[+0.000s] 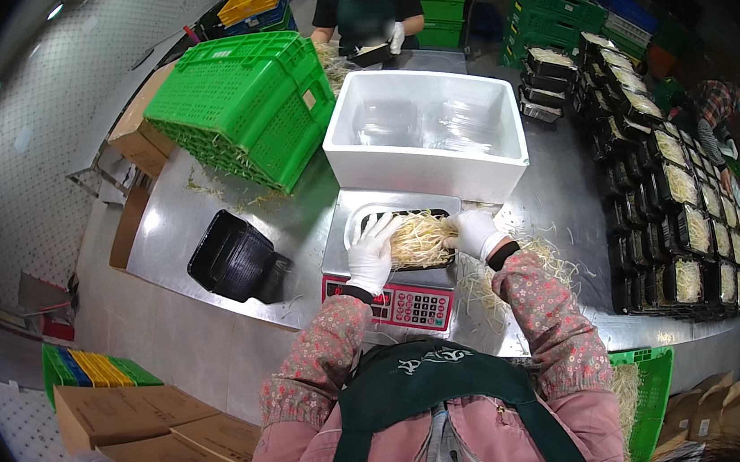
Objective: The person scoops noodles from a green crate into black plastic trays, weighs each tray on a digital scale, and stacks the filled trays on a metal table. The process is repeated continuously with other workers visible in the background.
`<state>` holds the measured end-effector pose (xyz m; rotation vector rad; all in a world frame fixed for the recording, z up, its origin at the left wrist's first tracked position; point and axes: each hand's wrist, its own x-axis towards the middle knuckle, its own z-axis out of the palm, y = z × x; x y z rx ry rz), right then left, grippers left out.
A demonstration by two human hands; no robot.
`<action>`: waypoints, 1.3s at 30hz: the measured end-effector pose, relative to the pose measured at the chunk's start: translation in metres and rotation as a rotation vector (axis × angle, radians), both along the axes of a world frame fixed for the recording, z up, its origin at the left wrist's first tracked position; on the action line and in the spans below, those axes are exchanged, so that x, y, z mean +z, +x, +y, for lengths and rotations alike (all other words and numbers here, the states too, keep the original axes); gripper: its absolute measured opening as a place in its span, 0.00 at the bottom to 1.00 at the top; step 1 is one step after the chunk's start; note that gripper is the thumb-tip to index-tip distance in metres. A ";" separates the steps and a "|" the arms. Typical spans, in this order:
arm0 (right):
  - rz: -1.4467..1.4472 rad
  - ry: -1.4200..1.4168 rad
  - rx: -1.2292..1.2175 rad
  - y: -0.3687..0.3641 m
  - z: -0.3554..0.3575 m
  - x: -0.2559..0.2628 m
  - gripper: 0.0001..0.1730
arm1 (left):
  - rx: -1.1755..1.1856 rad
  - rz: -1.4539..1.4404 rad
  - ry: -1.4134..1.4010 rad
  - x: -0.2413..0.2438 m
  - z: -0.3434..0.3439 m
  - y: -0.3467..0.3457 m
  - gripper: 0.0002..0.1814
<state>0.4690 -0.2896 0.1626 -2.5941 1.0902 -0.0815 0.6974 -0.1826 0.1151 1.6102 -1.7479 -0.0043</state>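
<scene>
A black plastic tray [444, 211] heaped with bean sprouts [421, 239] sits on the steel platform of a digital weighing scale [387, 300]. My left hand [371, 254], in a white glove, lies at the tray's left side with its fingers spread over the edge of the sprouts. At the right side, my gloved right hand [475, 235] is bent around the ends of some sprouts, its fingertips partly hidden. Loose sprouts [485, 293] are strewn on the steel table [303, 238] right of the scale.
A white foam box [427, 164] of clear plastic lids stands behind the scale. Left are nested black trays [234, 259] and a tilted green crate [242, 109]. Stacks of filled trays [678, 198] line the right. A co-worker [367, 15] stands across the table, another person [716, 113] far right.
</scene>
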 end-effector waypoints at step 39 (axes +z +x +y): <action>-0.191 0.244 -0.275 -0.109 0.007 0.002 0.23 | -0.147 0.110 0.206 0.055 0.009 0.023 0.55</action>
